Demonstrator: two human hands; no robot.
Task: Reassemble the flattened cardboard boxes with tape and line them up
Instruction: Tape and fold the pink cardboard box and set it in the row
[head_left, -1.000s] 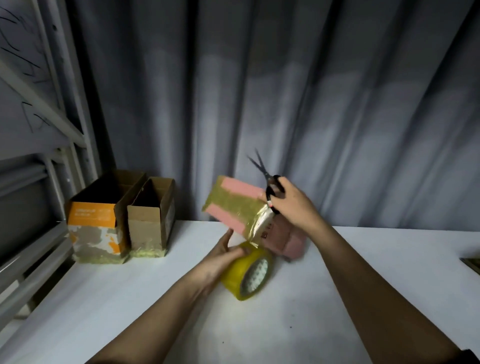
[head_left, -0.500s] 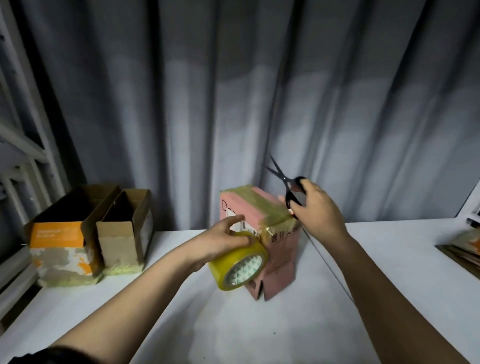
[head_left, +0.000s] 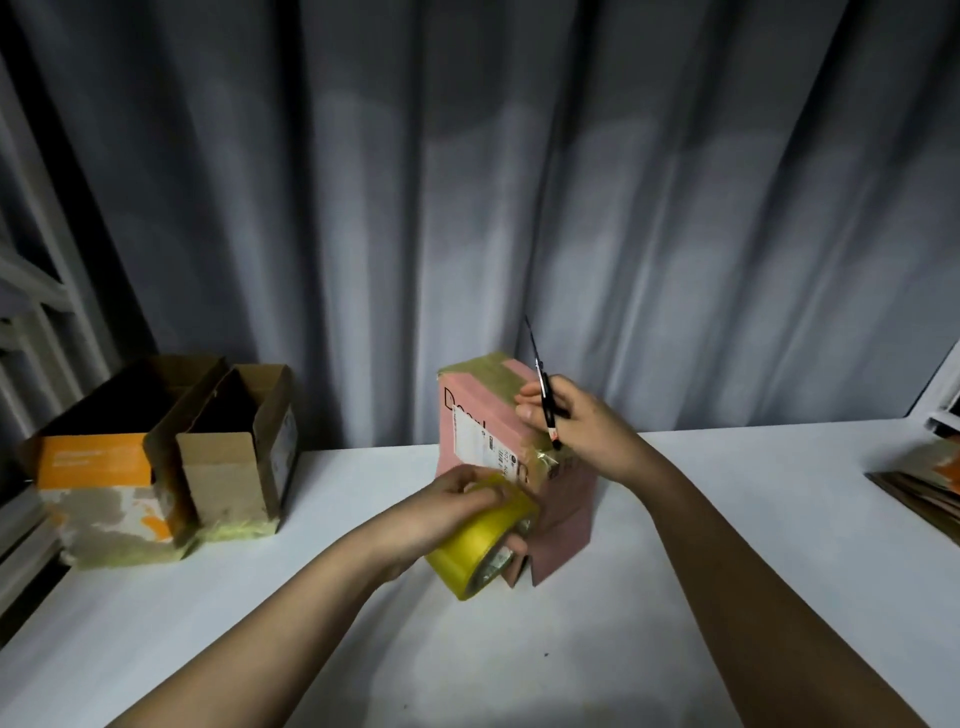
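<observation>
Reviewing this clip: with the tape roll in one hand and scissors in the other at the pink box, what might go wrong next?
1. The right hand holds the scissors while its fingertips press the pink box; the blades lie close to those fingers, so a cut may nick them.
2. The left hand grips the tape roll, so nothing firmly steadies the box, which stands on loose bottom flaps; it may tip.
3. The short tape stretch by the box corner may wrinkle or stick to itself.

a grey pleated curtain hangs behind a white table; a pale metal frame stands at left, dimly lit.
</observation>
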